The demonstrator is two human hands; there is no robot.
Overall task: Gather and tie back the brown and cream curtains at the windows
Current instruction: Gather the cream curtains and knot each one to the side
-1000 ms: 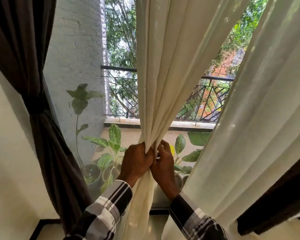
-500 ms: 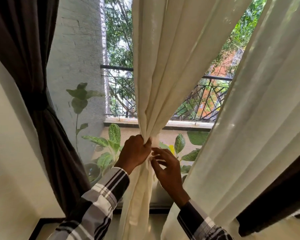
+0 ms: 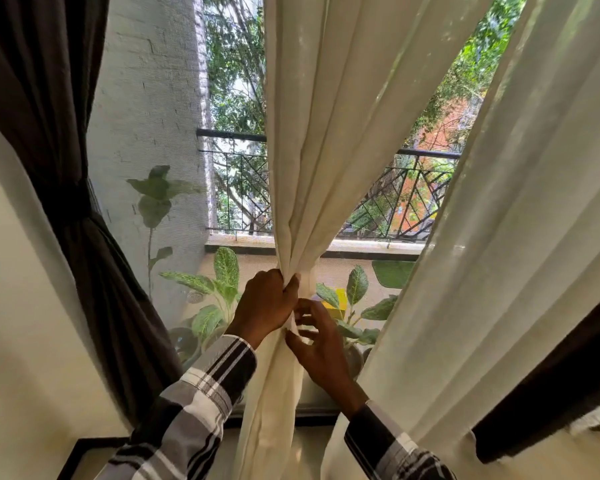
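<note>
A cream curtain (image 3: 326, 133) hangs in the middle of the window, bunched into a narrow neck at hand height. My left hand (image 3: 265, 306) grips that neck from the left. My right hand (image 3: 321, 344) sits just right of it and a little lower, fingers spread and pinching a thin strip of the cream cloth. A second cream curtain (image 3: 499, 237) hangs loose on the right. The brown curtain (image 3: 49, 133) on the left is cinched by a dark tie (image 3: 71, 207). Another brown curtain (image 3: 551, 386) shows at the lower right edge.
Behind the glass stand potted leafy plants (image 3: 222, 289), a white brick wall (image 3: 146, 116) and a black balcony railing (image 3: 413, 202). A cream interior wall (image 3: 18, 341) flanks the window on the left. A dark window frame (image 3: 84, 452) runs along the bottom.
My right hand let go of the bunched curtain, opened and dropped lower, fingers now working a thin strip. My left hand keeps its grip at a slightly higher spot.
</note>
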